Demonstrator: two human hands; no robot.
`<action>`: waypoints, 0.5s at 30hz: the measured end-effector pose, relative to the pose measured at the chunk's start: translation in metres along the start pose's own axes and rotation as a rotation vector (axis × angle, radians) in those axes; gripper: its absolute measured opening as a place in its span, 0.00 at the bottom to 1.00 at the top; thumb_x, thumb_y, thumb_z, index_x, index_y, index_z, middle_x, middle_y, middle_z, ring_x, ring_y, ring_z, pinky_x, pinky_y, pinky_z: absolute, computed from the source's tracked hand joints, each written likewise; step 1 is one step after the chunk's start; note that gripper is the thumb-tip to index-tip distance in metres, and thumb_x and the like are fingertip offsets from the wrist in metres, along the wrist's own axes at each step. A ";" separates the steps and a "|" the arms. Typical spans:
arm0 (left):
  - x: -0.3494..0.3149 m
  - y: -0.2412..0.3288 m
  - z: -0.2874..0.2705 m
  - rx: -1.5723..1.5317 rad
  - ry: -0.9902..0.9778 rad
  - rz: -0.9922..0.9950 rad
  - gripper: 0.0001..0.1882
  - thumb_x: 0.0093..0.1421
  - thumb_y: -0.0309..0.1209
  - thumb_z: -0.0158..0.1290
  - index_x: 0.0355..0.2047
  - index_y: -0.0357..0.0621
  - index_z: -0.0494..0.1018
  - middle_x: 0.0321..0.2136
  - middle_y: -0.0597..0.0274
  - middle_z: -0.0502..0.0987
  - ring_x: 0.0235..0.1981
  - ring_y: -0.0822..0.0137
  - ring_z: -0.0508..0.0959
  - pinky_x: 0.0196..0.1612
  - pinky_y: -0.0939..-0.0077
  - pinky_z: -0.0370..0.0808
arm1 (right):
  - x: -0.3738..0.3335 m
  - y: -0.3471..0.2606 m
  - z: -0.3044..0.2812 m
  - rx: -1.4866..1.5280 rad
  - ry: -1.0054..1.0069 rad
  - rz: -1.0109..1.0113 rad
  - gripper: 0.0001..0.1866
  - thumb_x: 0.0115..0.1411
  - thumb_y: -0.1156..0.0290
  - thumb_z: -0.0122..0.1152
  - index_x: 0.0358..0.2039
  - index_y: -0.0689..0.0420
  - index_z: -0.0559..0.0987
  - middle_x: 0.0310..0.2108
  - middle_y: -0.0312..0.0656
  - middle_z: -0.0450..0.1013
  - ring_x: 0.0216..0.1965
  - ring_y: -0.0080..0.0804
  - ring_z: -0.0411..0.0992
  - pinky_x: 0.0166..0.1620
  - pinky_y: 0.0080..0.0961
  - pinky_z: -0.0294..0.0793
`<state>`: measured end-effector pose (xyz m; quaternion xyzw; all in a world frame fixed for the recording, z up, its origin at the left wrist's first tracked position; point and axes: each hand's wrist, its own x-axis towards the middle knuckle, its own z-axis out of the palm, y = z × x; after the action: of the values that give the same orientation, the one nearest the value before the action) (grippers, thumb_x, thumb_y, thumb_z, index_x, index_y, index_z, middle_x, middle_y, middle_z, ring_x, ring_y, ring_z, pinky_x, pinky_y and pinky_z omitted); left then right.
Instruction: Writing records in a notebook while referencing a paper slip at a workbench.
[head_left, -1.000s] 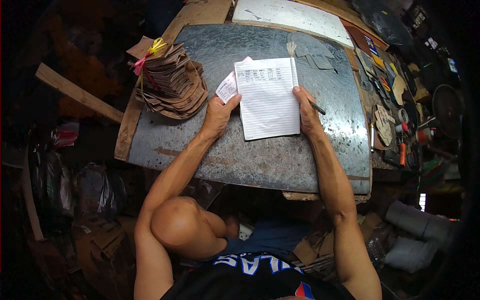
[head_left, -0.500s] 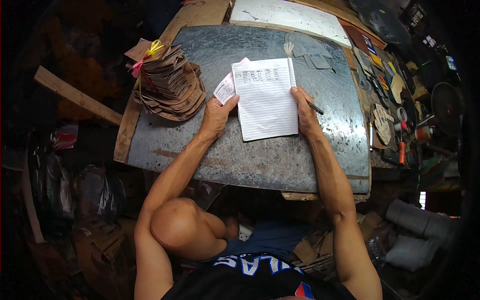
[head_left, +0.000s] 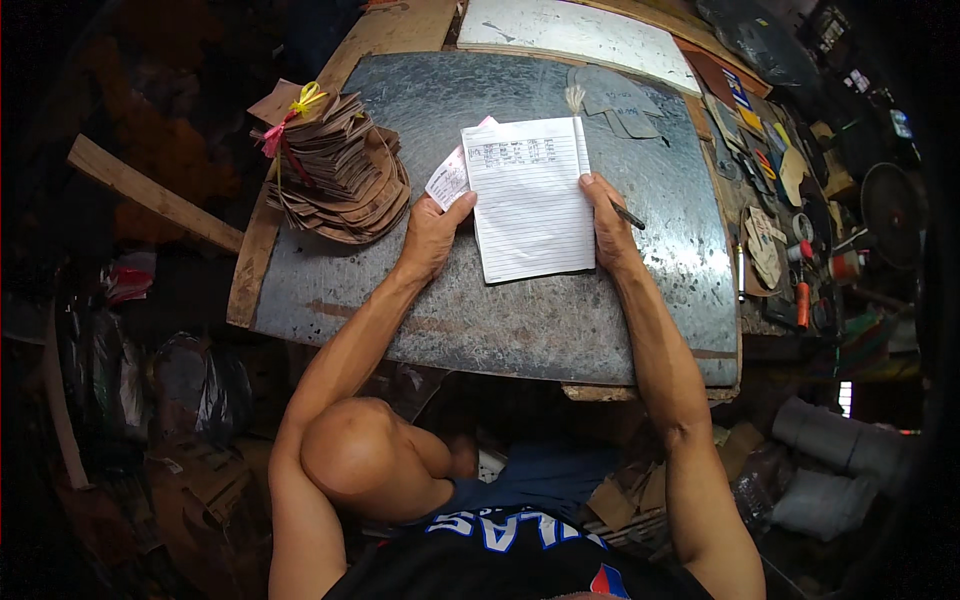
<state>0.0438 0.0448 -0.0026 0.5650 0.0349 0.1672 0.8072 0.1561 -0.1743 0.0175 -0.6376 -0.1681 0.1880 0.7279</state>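
Observation:
Between my hands is a lined notebook (head_left: 530, 215), open upright above the metal-topped table, with a few rows of handwriting near its top. My left hand (head_left: 436, 232) is closed on its left edge, the thumb on the page. A small pinkish paper slip (head_left: 448, 180) sticks out behind the notebook at that hand. My right hand (head_left: 608, 218) grips the notebook's right edge and also holds a dark pen (head_left: 628, 215), which points out to the right. Left of my left hand stands a stack of brown leather pieces (head_left: 335, 175), tied with pink and yellow ribbon.
Grey cut templates (head_left: 615, 98) lie at the far right of the metal tabletop (head_left: 480, 330). A white board (head_left: 580, 40) lies beyond. Along the right side are an orange-handled tool (head_left: 803, 300), scissors (head_left: 766, 165) and other tools. A wooden strip (head_left: 155, 195) juts out at left.

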 end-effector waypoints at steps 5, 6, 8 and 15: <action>-0.001 0.001 0.000 0.014 -0.002 -0.008 0.17 0.63 0.25 0.52 0.51 0.33 0.70 0.47 0.58 0.76 0.48 0.70 0.75 0.53 0.75 0.70 | -0.001 0.000 0.000 -0.004 -0.004 -0.003 0.22 0.65 0.54 0.48 0.42 0.63 0.74 0.33 0.40 0.72 0.34 0.23 0.68 0.40 0.20 0.66; 0.000 0.001 0.000 0.014 -0.004 -0.008 0.17 0.63 0.25 0.52 0.51 0.33 0.70 0.47 0.58 0.76 0.48 0.70 0.75 0.53 0.75 0.70 | -0.001 0.000 0.000 -0.007 -0.006 -0.010 0.22 0.65 0.54 0.48 0.42 0.63 0.75 0.33 0.40 0.72 0.34 0.23 0.68 0.40 0.20 0.66; 0.000 0.001 0.001 0.000 0.003 0.003 0.17 0.63 0.25 0.52 0.51 0.33 0.70 0.47 0.58 0.76 0.48 0.70 0.75 0.54 0.75 0.69 | -0.001 -0.001 0.001 0.001 -0.006 -0.006 0.22 0.65 0.55 0.48 0.42 0.63 0.75 0.33 0.40 0.72 0.34 0.23 0.67 0.39 0.20 0.66; 0.000 0.000 -0.001 0.001 0.000 -0.018 0.18 0.63 0.25 0.52 0.52 0.33 0.70 0.49 0.57 0.76 0.50 0.69 0.74 0.55 0.74 0.68 | 0.000 0.001 -0.001 0.011 -0.006 0.006 0.21 0.64 0.55 0.48 0.41 0.62 0.75 0.31 0.38 0.71 0.32 0.21 0.66 0.37 0.19 0.64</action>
<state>0.0433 0.0452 -0.0030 0.5649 0.0399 0.1599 0.8085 0.1571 -0.1751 0.0160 -0.6336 -0.1672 0.1931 0.7303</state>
